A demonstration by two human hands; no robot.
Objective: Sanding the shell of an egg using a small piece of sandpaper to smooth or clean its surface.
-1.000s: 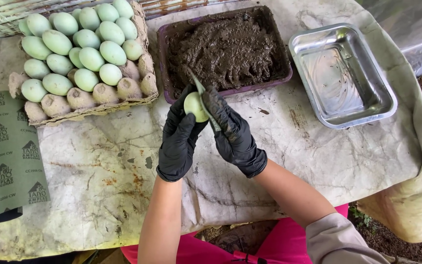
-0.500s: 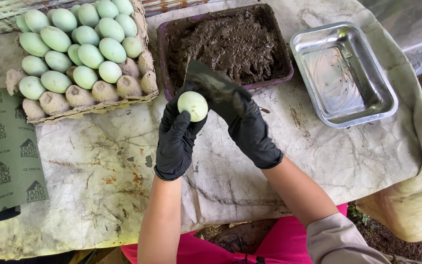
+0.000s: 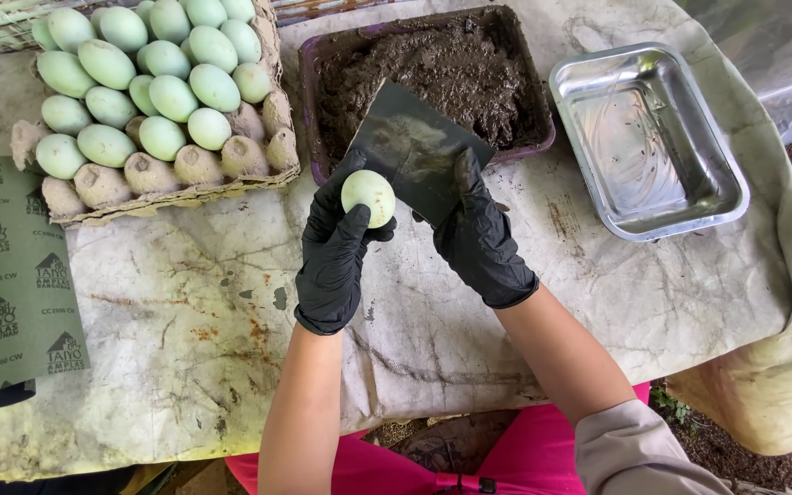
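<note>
Both hands wear black gloves. My left hand [image 3: 335,252] holds a pale green egg [image 3: 368,197] in its fingertips above the table. My right hand [image 3: 480,240] grips a flat, dark, mud-smeared scraper [image 3: 414,147] tilted up just to the right of the egg, its blade reaching over the near edge of the brown tray [image 3: 308,110] of dark mud [image 3: 442,73].
A cardboard egg carton [image 3: 185,188] with several pale green eggs sits at the back left. An empty metal tray [image 3: 645,145] stands at the right. A green roll of sandpaper [image 3: 16,284] lies at the left. A stained cloth [image 3: 185,321] covers the table.
The scraper has turned from edge-on to flat and broad beside the egg. Both hands have shifted slightly toward the mud tray.
</note>
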